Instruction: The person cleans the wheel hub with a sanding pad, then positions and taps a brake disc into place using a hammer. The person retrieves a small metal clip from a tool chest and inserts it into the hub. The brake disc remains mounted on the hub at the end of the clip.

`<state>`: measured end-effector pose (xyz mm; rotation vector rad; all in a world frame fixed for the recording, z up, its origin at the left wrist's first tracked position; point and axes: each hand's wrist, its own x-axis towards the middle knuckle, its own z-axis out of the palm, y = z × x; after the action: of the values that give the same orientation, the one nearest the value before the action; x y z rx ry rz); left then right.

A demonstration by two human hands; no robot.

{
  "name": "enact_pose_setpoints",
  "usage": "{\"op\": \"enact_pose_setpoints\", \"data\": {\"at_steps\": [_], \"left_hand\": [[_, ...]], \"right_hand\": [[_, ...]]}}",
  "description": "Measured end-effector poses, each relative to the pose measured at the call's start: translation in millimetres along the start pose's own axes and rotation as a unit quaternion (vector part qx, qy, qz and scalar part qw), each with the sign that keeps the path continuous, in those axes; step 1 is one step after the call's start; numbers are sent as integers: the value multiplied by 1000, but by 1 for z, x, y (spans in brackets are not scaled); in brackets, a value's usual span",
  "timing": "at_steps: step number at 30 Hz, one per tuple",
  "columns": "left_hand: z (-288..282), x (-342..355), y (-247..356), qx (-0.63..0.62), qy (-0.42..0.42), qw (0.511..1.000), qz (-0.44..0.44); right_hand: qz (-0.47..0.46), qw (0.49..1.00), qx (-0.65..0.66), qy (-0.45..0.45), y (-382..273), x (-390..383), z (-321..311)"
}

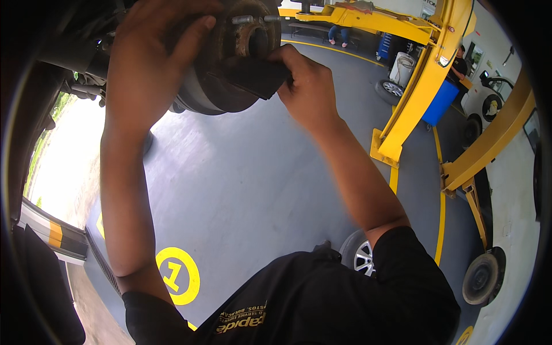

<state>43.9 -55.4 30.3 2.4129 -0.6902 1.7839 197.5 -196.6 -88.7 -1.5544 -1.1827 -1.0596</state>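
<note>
My right hand (307,86) is clamped on a dark flat piece (259,79), with the thumb and fingers closed at its right end. The piece lies to the left of that hand, reaching from my fingertips across the lower front of a round brake drum (210,95), just below the rusty centre ring (241,40). Its lower corner points down toward the drum's bottom edge. I cannot tell whether the piece touches the drum's face.

My left hand (152,52) is up at the drum's left side, with the thumb apart from the fingers and angled toward the upper right. The fingers run to the upper edge of view, and I cannot tell whether they grip anything. The dark piece is to the right of this hand and lower than its thumb, well apart from it.

Two metal studs (253,19) stick out above the centre ring. Below my raised arms spreads the grey floor (247,195), with a yellow painted circle (194,276) toward its left edge. A loose wheel (363,257) shows beside my right sleeve (411,259), and a yellow lift post (415,98) stands farther off to the right.
</note>
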Motion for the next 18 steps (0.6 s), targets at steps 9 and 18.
{"op": "enact_pose_setpoints", "data": {"at_steps": [9, 18], "left_hand": [[-22, -16, -7, 103, -47, 993, -20], [-49, -111, 21, -91, -11, 982, -167]], "right_hand": [[-17, 985, -169, 19, 61, 4, -40], [213, 944, -145, -204, 157, -78, -77]]}}
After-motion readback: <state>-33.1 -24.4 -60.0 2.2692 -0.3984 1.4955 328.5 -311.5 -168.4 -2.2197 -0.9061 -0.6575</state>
